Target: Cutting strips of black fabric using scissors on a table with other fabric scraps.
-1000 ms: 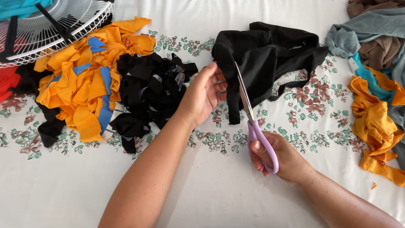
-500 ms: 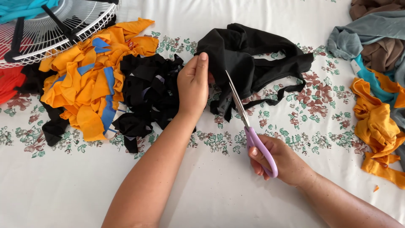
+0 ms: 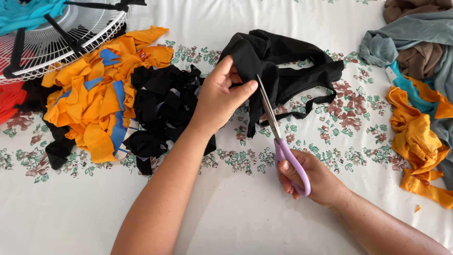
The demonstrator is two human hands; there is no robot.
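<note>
1. Leftmost, upper left of frame: white wire fan guard (image 3: 71,33); beside it, orange strips (image 3: 89,104) and black strips (image 3: 163,108), unmoved.
2. Centre: my left hand (image 3: 222,97) has re-gripped, now pinching the black garment (image 3: 283,61) edge taut.
3. Lower right: my right hand (image 3: 309,182) holds purple-handled scissors (image 3: 281,137), blades nearly closed and advanced at the fabric, suggesting a cut in progress.
</note>
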